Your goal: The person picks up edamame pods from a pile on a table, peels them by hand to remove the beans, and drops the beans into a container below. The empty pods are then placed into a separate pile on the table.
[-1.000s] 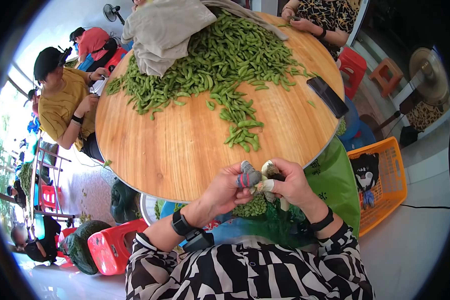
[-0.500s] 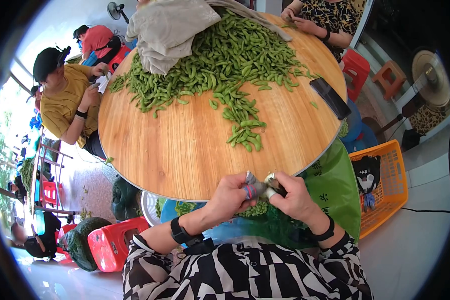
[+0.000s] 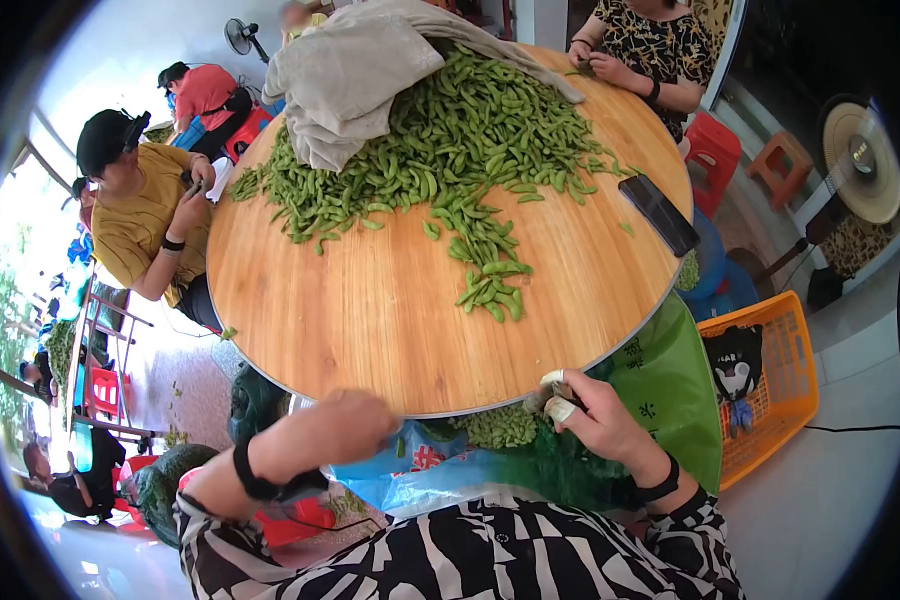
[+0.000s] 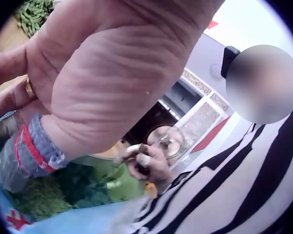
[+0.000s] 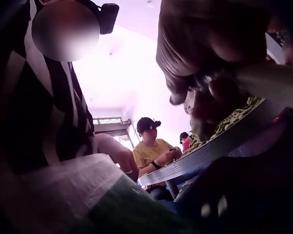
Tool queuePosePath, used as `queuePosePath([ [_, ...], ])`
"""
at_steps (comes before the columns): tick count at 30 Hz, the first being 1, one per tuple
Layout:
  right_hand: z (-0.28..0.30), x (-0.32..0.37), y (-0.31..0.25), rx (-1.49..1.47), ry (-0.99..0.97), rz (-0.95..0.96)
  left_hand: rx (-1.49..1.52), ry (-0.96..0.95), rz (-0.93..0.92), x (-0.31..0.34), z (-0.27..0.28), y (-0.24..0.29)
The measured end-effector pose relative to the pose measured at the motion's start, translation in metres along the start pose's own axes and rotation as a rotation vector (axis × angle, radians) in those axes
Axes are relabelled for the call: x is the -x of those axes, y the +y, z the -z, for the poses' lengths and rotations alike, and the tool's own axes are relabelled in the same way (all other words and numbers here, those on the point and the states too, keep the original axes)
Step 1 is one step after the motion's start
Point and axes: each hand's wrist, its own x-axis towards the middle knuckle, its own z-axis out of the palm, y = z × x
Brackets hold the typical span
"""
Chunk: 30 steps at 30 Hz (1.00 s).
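Note:
At the table's near edge, my left hand point(image 3: 342, 432) is blurred in the head view. Up close in the left wrist view, its palm point(image 4: 112, 83) shows, with the fingers reaching left and the thumb in a grey cover with red bands; nothing is visibly gripped. Pale covers wrap the thumb and forefinger of my right hand point(image 3: 605, 425), which is bent beside the table's right front edge; whether something lies between them cannot be told. Below and between the hands are shelled green beans point(image 3: 500, 428). Green pods point(image 3: 490, 130) are heaped on the round table point(image 3: 370, 320).
A grey cloth point(image 3: 350, 80) covers part of the heap. A phone point(image 3: 658, 215) lies at the table's right. Around it are a green bag point(image 3: 675, 385), a blue bag point(image 3: 430, 480), an orange crate point(image 3: 805, 375), a fan point(image 3: 860, 160), a person in yellow point(image 3: 140, 205) and others.
My left hand has moved left, away from my right hand; the two were together before. My right hand has shifted slightly down. The view has tilted a little.

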Motion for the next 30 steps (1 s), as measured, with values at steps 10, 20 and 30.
queuePosePath([
  [10, 0.000, -0.004, 0.006, -0.221, 0.033, -0.089, 0.195, 0.965, 0.175, -0.217, 0.076, -0.110],
  [20, 0.000, -0.002, 0.014, -0.294, 0.062, -0.117, 0.303, 0.713, 0.003, -0.195, 0.053, -0.091],
  [30, -0.013, -0.015, 0.014, -0.348, 0.033, -0.103, 0.533, 0.853, -0.069, -0.115, 0.031, -0.081],
])
